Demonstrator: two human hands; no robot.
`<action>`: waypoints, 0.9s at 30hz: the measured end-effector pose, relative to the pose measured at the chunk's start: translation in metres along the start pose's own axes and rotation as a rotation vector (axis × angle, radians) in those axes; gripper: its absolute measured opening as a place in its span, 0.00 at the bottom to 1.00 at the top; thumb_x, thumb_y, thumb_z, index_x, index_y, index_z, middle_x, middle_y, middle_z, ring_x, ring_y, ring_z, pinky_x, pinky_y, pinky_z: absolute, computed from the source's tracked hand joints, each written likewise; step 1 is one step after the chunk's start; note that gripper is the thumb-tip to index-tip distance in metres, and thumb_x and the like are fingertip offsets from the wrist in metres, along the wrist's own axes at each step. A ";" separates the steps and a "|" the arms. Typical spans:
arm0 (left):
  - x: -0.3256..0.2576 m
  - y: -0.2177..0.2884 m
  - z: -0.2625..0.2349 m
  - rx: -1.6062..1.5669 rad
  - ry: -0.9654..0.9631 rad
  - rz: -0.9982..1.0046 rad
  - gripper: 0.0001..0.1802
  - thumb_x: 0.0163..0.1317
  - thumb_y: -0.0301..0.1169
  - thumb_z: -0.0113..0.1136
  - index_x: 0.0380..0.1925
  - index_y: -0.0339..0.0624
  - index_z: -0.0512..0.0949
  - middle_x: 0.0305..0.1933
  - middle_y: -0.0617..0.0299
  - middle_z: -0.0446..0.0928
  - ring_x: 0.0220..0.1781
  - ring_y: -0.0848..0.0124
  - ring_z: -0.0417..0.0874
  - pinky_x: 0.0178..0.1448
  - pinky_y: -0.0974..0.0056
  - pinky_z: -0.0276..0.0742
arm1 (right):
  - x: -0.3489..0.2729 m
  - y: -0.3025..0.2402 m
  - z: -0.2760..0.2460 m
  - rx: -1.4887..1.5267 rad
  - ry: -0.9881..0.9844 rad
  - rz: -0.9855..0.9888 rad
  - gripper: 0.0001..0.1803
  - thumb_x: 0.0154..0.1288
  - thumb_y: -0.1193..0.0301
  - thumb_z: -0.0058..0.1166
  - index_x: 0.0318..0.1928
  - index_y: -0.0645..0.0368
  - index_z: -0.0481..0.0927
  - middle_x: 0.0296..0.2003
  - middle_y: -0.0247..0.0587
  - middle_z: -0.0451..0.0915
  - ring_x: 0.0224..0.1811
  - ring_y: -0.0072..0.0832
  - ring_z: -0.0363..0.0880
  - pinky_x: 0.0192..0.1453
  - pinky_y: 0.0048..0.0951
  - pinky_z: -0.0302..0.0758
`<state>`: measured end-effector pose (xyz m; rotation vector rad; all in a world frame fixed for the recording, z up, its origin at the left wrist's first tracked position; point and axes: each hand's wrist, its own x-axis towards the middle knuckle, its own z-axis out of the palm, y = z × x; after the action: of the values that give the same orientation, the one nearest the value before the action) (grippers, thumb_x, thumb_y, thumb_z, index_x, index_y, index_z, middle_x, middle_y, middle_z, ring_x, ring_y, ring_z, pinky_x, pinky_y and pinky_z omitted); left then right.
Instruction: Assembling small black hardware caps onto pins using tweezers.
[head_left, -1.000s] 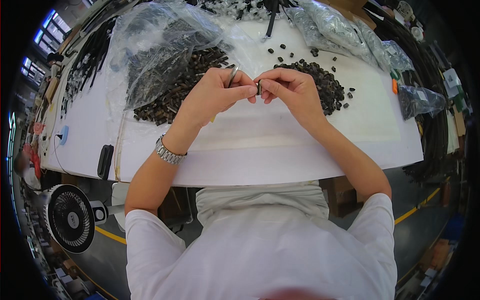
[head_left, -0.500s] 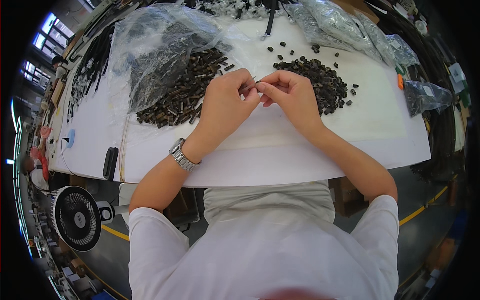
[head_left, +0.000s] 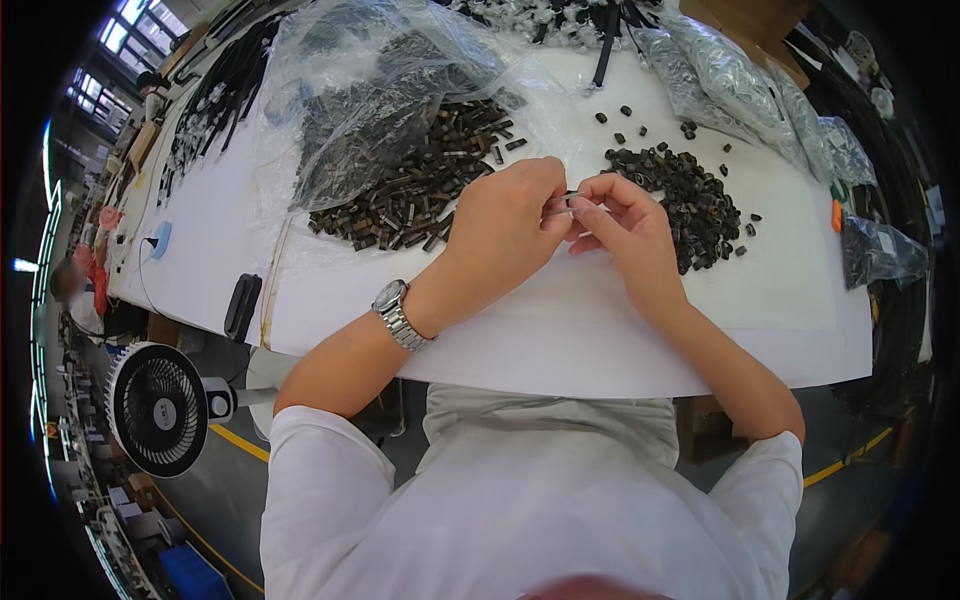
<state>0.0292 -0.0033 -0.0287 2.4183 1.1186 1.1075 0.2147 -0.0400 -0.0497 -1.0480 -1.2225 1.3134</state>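
Observation:
My left hand (head_left: 508, 215) and my right hand (head_left: 632, 228) meet fingertip to fingertip above the white tabletop. Both are closed in a pinch around a thin, pale grey piece (head_left: 570, 197), mostly covered by the fingers and too small to name. Beyond and left of my left hand spreads a heap of short dark brown, tube-like pieces (head_left: 400, 205), spilling from a clear plastic bag (head_left: 350, 110). Right beside my right hand lies a second heap of small black, ring-like pieces (head_left: 708, 215), with a few strays around it.
Filled clear bags (head_left: 735, 85) lie at the far right, near an orange object (head_left: 836, 216). Black straps (head_left: 225, 105) hang along the left side. A black case (head_left: 242, 308) rests at the table's front left edge, with a fan (head_left: 158, 410) below.
The view has shifted, so the table and heaps sit farther right and lower. My hands stay together; a pale piece shows between the fingers where a dark bit showed before.

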 end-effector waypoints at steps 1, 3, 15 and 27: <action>0.000 0.001 0.001 -0.004 0.013 0.027 0.06 0.59 0.23 0.66 0.32 0.38 0.77 0.30 0.54 0.79 0.29 0.55 0.83 0.35 0.55 0.78 | -0.002 0.000 0.000 0.161 0.018 0.051 0.09 0.79 0.69 0.63 0.51 0.61 0.83 0.44 0.36 0.87 0.44 0.22 0.88 0.48 0.27 0.86; 0.000 0.001 -0.001 0.049 0.033 0.079 0.06 0.60 0.23 0.66 0.33 0.39 0.77 0.30 0.54 0.79 0.29 0.54 0.83 0.33 0.55 0.78 | 0.000 -0.007 0.002 0.293 -0.041 0.138 0.10 0.80 0.68 0.62 0.52 0.61 0.83 0.47 0.36 0.87 0.47 0.23 0.88 0.52 0.29 0.87; -0.002 0.003 -0.007 0.210 -0.037 0.248 0.08 0.60 0.25 0.68 0.36 0.43 0.77 0.32 0.59 0.78 0.28 0.58 0.84 0.29 0.56 0.78 | 0.002 -0.002 -0.008 0.375 -0.141 0.198 0.13 0.81 0.65 0.60 0.53 0.64 0.84 0.49 0.39 0.88 0.53 0.27 0.88 0.63 0.32 0.85; -0.005 0.003 -0.004 0.202 -0.002 0.266 0.08 0.61 0.23 0.67 0.32 0.42 0.76 0.29 0.57 0.76 0.25 0.58 0.80 0.28 0.56 0.75 | -0.001 0.001 -0.011 0.347 -0.108 0.245 0.12 0.79 0.71 0.61 0.53 0.67 0.83 0.50 0.41 0.87 0.54 0.27 0.87 0.63 0.32 0.86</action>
<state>0.0257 -0.0091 -0.0273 2.7893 0.9701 1.1143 0.2257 -0.0394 -0.0521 -0.9028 -0.9181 1.7195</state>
